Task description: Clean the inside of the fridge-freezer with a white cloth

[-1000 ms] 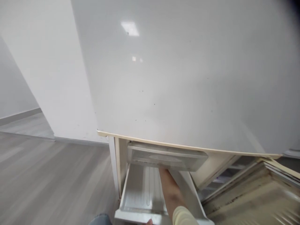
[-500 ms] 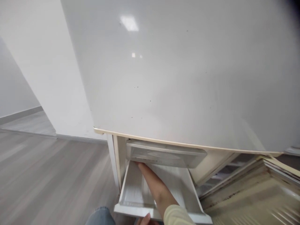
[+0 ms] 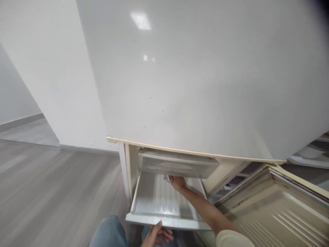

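Note:
A pulled-out white drawer [image 3: 144, 197] with a ribbed floor juts from the cabinet of a low fridge or freezer. My right hand [image 3: 178, 182] reaches in toward its back and is closed on a small crumpled white cloth [image 3: 167, 178], pressed to the drawer floor. Most of the cloth is hidden by the fingers. At the drawer's front lip is my left hand [image 3: 158, 235], its thumb against the lip and its loosely bent fingers apart below it. Just above my right hand, a translucent drawer front [image 3: 177, 166] stays in the cabinet.
The glossy white top [image 3: 180, 85] of the appliance overhangs the drawers. An open, stained door [image 3: 272, 206] stands at the right, close to my right arm. My jeans-covered knee [image 3: 109, 233] is below left, over the wood-look floor [image 3: 64, 192]. A white wall [image 3: 64, 85] rises at left.
My right hand has come from the drawer's back left corner toward the middle right, bringing the cloth into view. My left hand's fingers now show below the lip. The view has shifted slightly.

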A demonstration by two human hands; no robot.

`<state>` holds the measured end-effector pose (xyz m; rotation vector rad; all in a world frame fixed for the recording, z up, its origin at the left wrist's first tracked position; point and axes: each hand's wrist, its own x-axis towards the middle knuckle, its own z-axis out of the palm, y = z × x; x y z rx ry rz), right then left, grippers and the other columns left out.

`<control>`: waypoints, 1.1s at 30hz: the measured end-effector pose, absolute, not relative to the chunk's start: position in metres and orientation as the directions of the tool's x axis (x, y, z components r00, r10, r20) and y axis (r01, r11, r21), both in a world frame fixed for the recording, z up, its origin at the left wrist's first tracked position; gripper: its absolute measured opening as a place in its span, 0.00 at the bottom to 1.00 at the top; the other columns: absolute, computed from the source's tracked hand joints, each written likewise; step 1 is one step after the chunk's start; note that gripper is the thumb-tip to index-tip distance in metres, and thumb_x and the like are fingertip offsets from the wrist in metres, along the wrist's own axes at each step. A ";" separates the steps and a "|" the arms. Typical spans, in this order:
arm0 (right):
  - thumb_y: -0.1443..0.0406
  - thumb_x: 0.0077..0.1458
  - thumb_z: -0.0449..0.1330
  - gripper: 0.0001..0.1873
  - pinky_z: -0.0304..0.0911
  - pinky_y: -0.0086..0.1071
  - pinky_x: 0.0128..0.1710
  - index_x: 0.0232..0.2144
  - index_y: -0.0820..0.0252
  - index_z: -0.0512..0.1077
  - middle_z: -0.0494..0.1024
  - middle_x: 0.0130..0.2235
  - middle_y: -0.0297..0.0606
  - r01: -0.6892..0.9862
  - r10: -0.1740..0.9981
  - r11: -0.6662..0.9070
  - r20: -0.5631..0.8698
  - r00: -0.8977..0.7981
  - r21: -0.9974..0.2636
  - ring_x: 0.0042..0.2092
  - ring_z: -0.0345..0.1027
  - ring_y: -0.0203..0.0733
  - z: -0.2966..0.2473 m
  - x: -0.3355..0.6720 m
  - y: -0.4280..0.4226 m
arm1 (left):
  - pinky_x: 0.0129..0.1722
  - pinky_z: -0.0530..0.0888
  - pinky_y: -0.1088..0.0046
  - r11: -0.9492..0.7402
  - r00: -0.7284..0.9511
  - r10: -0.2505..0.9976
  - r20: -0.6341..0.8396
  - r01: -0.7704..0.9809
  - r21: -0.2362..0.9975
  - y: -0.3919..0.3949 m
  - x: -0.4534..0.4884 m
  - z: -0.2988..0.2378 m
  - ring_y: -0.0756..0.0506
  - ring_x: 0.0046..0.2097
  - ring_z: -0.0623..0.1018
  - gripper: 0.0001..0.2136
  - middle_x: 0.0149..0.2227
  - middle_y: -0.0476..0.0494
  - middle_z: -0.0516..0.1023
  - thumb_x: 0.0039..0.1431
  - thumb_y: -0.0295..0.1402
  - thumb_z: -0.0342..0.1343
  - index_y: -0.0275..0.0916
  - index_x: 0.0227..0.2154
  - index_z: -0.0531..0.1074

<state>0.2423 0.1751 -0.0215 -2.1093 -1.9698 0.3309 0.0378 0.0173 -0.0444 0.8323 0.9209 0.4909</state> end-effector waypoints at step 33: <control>0.65 0.60 0.47 0.22 0.57 0.42 0.51 0.54 0.66 0.67 0.73 0.51 0.50 0.909 0.925 0.378 0.024 -0.380 -0.175 0.51 0.65 0.51 -0.014 0.149 0.185 | 0.42 0.71 0.58 0.533 0.495 0.722 -0.482 0.046 0.845 0.015 0.039 -0.030 0.38 0.38 0.79 0.45 0.37 0.30 0.83 0.37 0.71 0.37 0.33 0.33 0.78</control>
